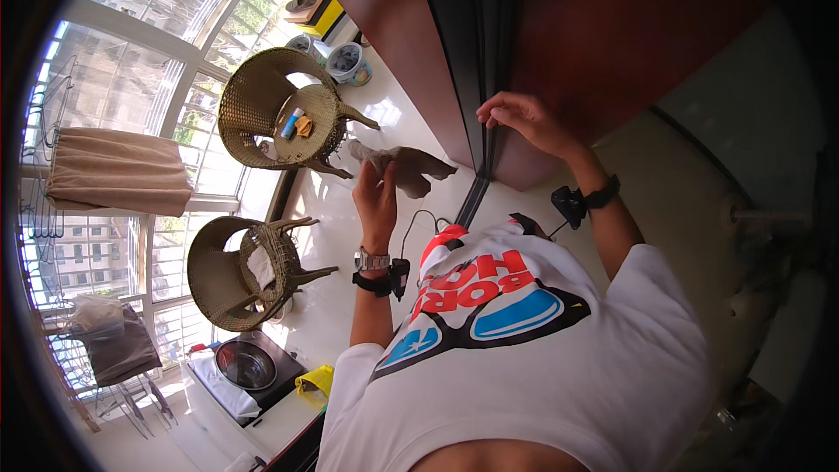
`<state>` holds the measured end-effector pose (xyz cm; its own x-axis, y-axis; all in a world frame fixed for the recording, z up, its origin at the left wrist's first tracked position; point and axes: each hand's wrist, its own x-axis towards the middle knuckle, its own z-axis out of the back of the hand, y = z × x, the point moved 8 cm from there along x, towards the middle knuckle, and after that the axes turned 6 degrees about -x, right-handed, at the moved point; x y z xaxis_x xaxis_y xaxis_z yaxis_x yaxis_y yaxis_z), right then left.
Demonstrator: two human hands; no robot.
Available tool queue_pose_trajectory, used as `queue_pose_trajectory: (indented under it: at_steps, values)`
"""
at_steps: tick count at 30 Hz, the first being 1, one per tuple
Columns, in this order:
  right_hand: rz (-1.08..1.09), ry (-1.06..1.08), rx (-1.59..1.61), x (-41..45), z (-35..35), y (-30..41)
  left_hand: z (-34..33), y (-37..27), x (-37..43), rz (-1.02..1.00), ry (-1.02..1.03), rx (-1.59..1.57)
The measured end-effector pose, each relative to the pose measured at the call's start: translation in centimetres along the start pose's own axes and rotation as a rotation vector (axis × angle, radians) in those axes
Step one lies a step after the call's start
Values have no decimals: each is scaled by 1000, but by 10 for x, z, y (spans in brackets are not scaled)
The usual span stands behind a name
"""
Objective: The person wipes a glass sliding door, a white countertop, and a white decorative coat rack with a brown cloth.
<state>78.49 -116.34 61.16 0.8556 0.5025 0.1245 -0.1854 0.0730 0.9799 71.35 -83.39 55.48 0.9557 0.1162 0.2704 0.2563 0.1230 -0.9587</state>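
A crumpled grey-brown cloth (416,170) hangs from my left hand (375,200), pinched between the thumb and fingers. My right hand (518,119) is raised beside the black edge of a sliding door frame (484,137), its fingers slightly curled and apart, with nothing seen in it; whether it touches the frame I cannot tell. Beyond the left hand stands a woven wicker chair (262,98), and on its seat lie a blue-and-white can (292,123) and an orange cloth (303,126).
A second wicker chair (219,275) holds a white cloth. Two tubs, one a white bucket (349,65), stand near the dark red panel (406,46). A pan (246,365) sits at lower left. A beige towel (118,170) hangs by the barred windows.
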Motion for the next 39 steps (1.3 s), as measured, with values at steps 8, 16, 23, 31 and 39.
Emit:
queue_pose_trajectory:
  at_steps: [8, 16, 23, 31, 39]
  values:
    - [324, -585, -432, -44, 30, 147, -42, -85, 111, -239, 216, -65]
    - [720, -1207, -1017, -93, 43, 220, -68, -86, 176, -326, 307, -307]
    - [612, -1415, -1341, -73, 84, 230, -98, -17, 199, -187, 365, -354]
    - [689, -1367, -1277, -68, 130, 197, -133, 32, 166, -28, 229, -374]
    - [875, -1157, -1040, -114, 182, 196, -185, 122, 100, 142, -7, -124]
